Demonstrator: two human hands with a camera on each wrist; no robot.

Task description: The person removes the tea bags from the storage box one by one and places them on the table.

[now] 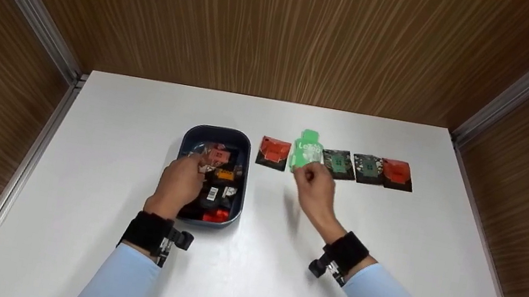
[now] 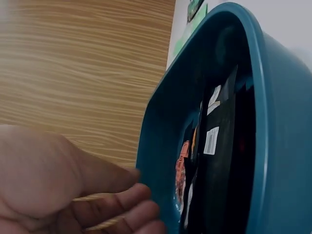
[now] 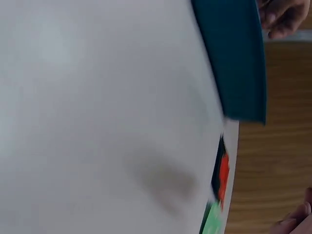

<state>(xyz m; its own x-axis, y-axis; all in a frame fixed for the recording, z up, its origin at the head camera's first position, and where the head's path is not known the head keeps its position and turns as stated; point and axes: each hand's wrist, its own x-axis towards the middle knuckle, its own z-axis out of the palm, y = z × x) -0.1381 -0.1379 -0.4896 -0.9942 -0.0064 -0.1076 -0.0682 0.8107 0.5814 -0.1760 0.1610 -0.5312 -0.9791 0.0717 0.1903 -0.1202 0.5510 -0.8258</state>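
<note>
In the head view my left hand (image 1: 181,180) hovers over the left side of a dark blue bin (image 1: 243,183) holding several tea sachets. Its fingers are loosely bent in the left wrist view, and I see nothing held. A clear packet with a pink label (image 1: 219,156) lies by the fingertips; black sachets (image 2: 219,131) fill the bin's near part. My right hand (image 1: 315,193), fingers loosely curled, is raised above the table just in front of a green LeTea packet (image 1: 308,148). No object shows in it; the right wrist view catches only its fingertips (image 3: 297,219).
A row on the white table (image 1: 263,279) holds a red-and-black sachet (image 1: 273,153), the green packet, two dark green sachets (image 1: 339,164) (image 1: 368,168) and another red-and-black sachet (image 1: 397,175). Wood-grain panels (image 1: 286,27) close off the back and both sides.
</note>
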